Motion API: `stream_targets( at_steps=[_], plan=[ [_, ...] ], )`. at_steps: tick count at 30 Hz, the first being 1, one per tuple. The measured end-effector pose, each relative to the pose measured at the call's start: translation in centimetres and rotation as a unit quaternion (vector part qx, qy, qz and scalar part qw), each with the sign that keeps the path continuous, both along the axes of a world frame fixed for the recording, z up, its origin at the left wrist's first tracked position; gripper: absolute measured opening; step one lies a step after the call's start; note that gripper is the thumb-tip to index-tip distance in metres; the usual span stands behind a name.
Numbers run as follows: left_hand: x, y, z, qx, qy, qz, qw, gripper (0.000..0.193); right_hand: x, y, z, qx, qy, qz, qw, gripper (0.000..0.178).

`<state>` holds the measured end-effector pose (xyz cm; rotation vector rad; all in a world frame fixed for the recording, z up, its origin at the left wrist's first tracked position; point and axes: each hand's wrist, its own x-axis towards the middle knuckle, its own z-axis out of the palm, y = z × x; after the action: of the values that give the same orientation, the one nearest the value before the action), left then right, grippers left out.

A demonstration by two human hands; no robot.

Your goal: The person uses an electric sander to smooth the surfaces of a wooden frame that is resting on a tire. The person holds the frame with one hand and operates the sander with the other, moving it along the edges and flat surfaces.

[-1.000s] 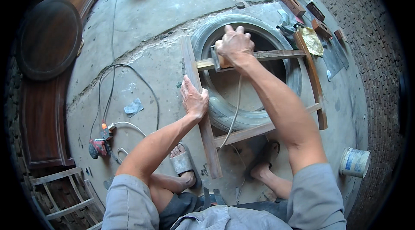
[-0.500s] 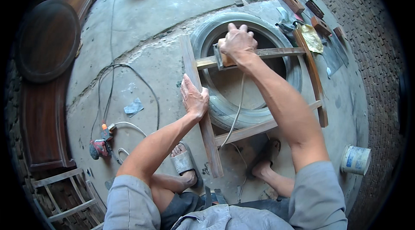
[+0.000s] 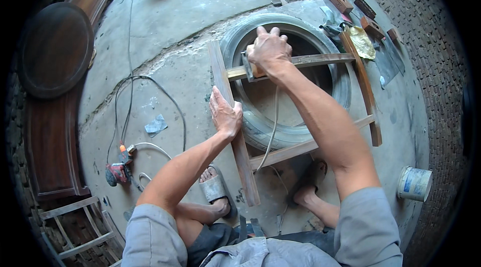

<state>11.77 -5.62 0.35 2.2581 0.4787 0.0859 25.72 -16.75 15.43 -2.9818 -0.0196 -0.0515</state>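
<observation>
Brown wood, a four-sided frame (image 3: 288,155), lies across a round grey rubber tyre (image 3: 239,30), my left hand (image 3: 226,117) loosely gripping its left rail (image 3: 243,164), my right hand (image 3: 271,51) closed around a corded orange-and-metal sander (image 3: 257,71) apparently smoothing the upper crossbar (image 3: 321,60), where the next stroke calls for level pressure.
</observation>
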Motion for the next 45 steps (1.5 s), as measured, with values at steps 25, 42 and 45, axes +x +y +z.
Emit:
stream_targets(
  at_steps=[25,42,45],
  plan=[
    [0.1,0.3,-1.1,-0.01,-0.043,-0.006,0.999,0.087,2.1,-6.1,-0.3,-0.009,0.001,-0.013,1.0,0.051],
    [-0.3,0.7,-0.4,-0.024,-0.048,-0.025,0.998,0.086,7.6,-23.0,-0.6,-0.039,0.02,-0.156,0.987,0.067],
    [-0.1,0.1,0.1,-0.022,-0.047,-0.017,0.999,0.086,7.0,-19.2,-1.3,-0.029,0.045,-0.107,0.993,0.063]
  ],
)
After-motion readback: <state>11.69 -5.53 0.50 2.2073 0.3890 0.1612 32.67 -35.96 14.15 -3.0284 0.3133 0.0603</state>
